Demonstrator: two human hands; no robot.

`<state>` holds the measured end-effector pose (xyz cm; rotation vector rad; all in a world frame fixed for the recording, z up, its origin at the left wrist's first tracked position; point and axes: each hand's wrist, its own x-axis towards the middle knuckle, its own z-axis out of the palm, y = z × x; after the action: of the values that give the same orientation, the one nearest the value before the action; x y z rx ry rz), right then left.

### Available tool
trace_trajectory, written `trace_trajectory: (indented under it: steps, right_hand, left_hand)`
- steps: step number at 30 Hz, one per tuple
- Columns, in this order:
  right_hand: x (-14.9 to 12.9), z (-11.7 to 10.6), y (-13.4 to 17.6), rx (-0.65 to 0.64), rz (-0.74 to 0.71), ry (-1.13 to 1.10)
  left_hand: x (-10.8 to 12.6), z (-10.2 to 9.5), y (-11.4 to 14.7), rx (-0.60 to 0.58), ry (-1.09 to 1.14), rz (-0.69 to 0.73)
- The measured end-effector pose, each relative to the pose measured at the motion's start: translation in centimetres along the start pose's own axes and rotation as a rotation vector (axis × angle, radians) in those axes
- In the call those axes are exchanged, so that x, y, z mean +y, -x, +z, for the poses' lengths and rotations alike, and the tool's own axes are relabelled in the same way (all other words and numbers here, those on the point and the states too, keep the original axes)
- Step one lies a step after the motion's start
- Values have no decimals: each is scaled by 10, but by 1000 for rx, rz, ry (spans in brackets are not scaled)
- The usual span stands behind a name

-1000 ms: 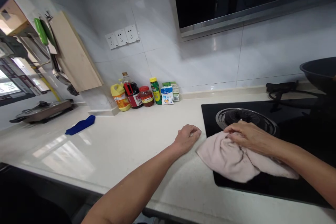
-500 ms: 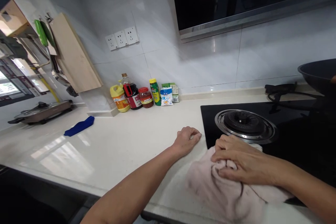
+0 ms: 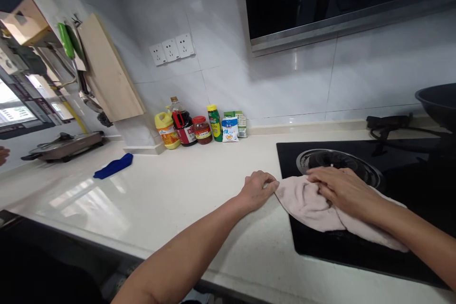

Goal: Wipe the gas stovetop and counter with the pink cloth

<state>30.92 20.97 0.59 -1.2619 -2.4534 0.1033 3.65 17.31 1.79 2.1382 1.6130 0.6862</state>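
Note:
My right hand (image 3: 342, 190) presses a pale pink cloth (image 3: 311, 211) onto the black glass cooktop (image 3: 320, 254), its fingers bent over a bunched fold. The cloth spreads over the near part of the burner (image 3: 338, 161) and reaches the cooktop's left edge. My left hand (image 3: 258, 191) rests on the white counter (image 3: 199, 175) just left of the cooktop, fingers curled in. Its thumb side is right by the cloth's left corner; whether they touch is hard to tell. Nothing shows inside the left hand.
Bottles, a red-lidded jar (image 3: 202, 130) and seasoning packets (image 3: 230, 129) stand along the wall. A dark wok (image 3: 438, 104) is at far right. A blue cloth (image 3: 114, 166) and a lidded electric pan (image 3: 67, 146) lie leftward. Part of another hand (image 3: 3, 155) shows at the left edge.
My right hand has pushed the cloth away from me and to the right, off the counter's front onto the cooktop. My left hand stays in place; another hand has appeared at far left.

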Motion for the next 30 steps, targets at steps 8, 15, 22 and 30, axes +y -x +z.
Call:
trace_trajectory:
  steps: [8,15,22,30]
  right_hand:
    - [-46,-11,12,-124,-231,-138]
    - [-46,-4,6,-71,-180,-170]
    - [-8,-12,1,-50,115,-81]
    - [30,-46,14,-400,-96,-252]
  left_hand:
    - [-5,5,-2,19,-42,29]
    - [-6,4,-3,12,-59,29]
    - [-3,2,0,-9,-49,31]
    - [-8,4,0,-27,-72,80]
